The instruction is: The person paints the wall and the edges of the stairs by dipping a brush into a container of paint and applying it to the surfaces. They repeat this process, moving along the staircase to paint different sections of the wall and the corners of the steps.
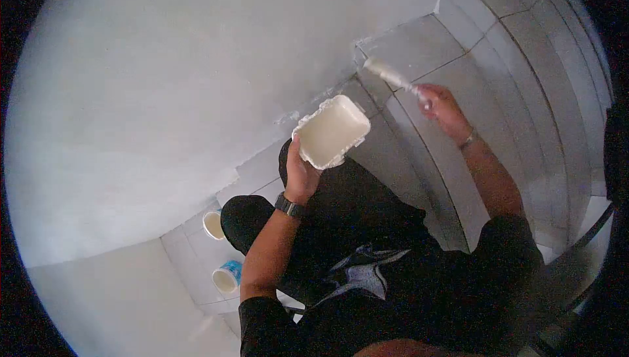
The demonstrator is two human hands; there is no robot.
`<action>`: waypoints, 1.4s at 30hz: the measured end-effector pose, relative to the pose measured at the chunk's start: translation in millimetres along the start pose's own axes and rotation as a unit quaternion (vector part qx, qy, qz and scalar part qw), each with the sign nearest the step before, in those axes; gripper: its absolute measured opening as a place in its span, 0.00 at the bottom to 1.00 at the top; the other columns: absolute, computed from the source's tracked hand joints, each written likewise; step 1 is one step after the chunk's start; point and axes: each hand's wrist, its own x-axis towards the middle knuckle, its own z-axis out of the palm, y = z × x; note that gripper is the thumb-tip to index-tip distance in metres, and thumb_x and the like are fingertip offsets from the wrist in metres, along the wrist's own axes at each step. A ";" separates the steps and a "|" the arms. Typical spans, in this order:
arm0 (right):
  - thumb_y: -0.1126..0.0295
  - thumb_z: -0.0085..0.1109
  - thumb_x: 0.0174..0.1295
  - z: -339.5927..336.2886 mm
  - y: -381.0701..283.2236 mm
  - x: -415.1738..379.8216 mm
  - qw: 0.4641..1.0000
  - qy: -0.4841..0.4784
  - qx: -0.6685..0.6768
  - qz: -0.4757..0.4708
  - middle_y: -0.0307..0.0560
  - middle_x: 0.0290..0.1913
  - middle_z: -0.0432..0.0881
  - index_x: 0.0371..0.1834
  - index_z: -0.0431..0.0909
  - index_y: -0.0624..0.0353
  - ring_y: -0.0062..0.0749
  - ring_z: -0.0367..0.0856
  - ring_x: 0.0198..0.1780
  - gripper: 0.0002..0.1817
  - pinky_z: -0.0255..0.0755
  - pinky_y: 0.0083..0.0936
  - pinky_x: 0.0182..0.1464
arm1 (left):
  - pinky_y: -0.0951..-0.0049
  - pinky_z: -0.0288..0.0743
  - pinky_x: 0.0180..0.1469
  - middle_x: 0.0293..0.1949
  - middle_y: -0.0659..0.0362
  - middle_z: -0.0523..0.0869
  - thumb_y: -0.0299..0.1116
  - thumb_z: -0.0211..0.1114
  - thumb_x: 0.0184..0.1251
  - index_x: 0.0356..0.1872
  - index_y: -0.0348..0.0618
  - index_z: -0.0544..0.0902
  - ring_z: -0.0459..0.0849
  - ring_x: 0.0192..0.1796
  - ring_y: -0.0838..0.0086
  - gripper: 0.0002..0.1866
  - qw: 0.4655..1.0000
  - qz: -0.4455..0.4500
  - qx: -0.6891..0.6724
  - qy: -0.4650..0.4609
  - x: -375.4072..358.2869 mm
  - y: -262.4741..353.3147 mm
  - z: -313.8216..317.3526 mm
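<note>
Tray point(354, 111), white with a crusted rim, sits at the centre of the frame, clamped in the left hand point(301, 179). The thumb lies along the near-left edge; the other fingers are largely hidden, presumably supporting the underside. The open face points up towards the camera, an attitude that probably retains the pale contents. The right hand point(445, 109), right of centre, is closed around the handle of a white-headed tool point(392, 76). Motion blur obscures its exact type. The head points upper left, towards the junction of wall point(177, 82) and tiled steps point(452, 92); contact cannot be confirmed. At lower left, a white tub point(214, 213) and a blue tub point(232, 267) stand beside the left knee, apparently for easy reach.
</note>
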 end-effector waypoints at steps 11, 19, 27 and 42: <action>0.58 0.55 0.63 -31.6 -5.5 70.5 0.966 0.109 0.079 0.222 0.29 0.23 0.68 0.40 0.78 0.56 0.14 0.61 0.22 0.13 0.57 0.14 0.23 | 0.50 0.78 0.50 0.62 0.50 0.71 0.55 0.36 0.72 0.66 0.42 0.60 0.74 0.59 0.53 0.32 1.000 0.001 0.003 0.021 5.6 -4.8 -10.3; 0.57 0.54 0.64 -36.9 1.5 101.1 0.978 0.079 -0.006 0.191 0.32 0.22 0.72 0.34 0.79 0.58 0.16 0.66 0.20 0.15 0.61 0.19 0.20 | 0.50 0.78 0.49 0.62 0.49 0.70 0.56 0.36 0.71 0.67 0.42 0.59 0.75 0.59 0.53 0.32 1.000 -0.002 0.011 0.025 6.3 -5.4 -12.7; 0.56 0.56 0.64 -41.5 -59.5 83.9 0.977 0.105 0.075 0.168 0.29 0.24 0.68 0.43 0.78 0.58 0.09 0.59 0.22 0.16 0.55 0.12 0.22 | 0.56 0.69 0.60 0.63 0.52 0.70 0.54 0.40 0.72 0.65 0.39 0.62 0.71 0.63 0.61 0.31 1.000 -0.010 -0.021 0.007 3.7 -0.9 -4.7; 0.56 0.58 0.62 -43.7 -31.7 109.1 0.977 0.078 0.164 0.110 0.27 0.22 0.67 0.43 0.78 0.58 0.11 0.61 0.21 0.17 0.56 0.12 0.22 | 0.51 0.76 0.53 0.61 0.50 0.71 0.53 0.35 0.73 0.66 0.40 0.61 0.75 0.59 0.54 0.30 1.000 0.006 0.017 0.021 7.4 -3.6 -11.2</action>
